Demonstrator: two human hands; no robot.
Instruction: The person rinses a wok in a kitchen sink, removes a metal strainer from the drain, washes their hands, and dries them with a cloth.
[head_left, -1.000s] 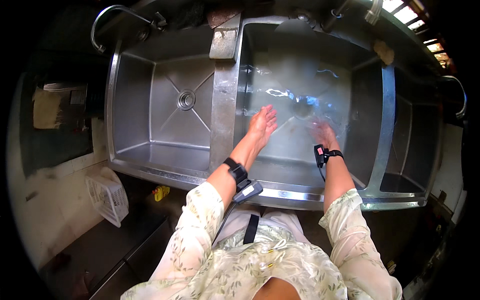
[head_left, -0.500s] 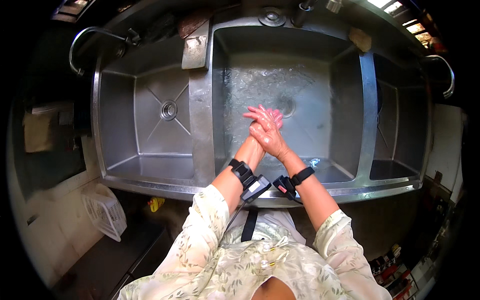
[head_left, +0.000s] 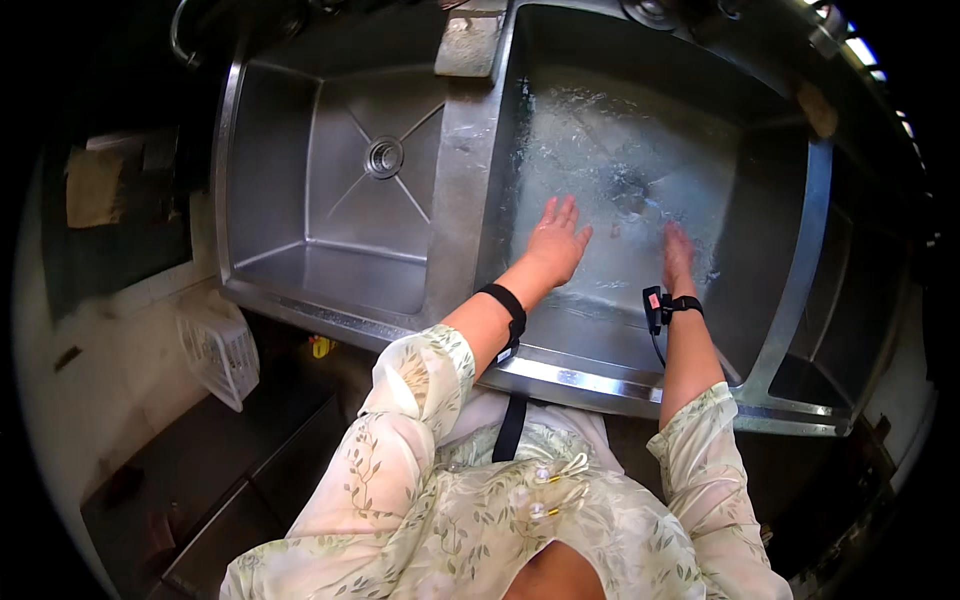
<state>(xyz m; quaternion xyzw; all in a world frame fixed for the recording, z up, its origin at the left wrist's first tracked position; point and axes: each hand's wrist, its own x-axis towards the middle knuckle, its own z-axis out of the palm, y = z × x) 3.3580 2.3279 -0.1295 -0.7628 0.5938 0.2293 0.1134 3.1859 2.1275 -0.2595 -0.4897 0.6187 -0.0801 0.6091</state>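
Observation:
My left hand (head_left: 557, 245) is over the middle basin of the steel sink (head_left: 770, 240), fingers stretched forward and apart, with nothing in it. To its right, my right hand (head_left: 678, 252) is held edge-on with its fingers extended, slightly blurred, and holds nothing visible. Rippling water (head_left: 600, 130) covers the basin floor in front of both hands. A black strap (head_left: 506, 305) circles my left wrist. On my right wrist sits a strap with a small black device (head_left: 655, 310).
The left basin (head_left: 265, 160) has a round drain (head_left: 384, 157). A flat metal plate (head_left: 470, 45) lies on the divider between the basins. A white plastic basket (head_left: 217, 350) stands low at the left, near a yellow object (head_left: 321, 346). A curved tap (head_left: 180, 38) is at far left.
My hands were clasped together, wet and foamy; now they have come apart, the left staying left and the right moving right. The view has shifted and tilted. The water looks more disturbed.

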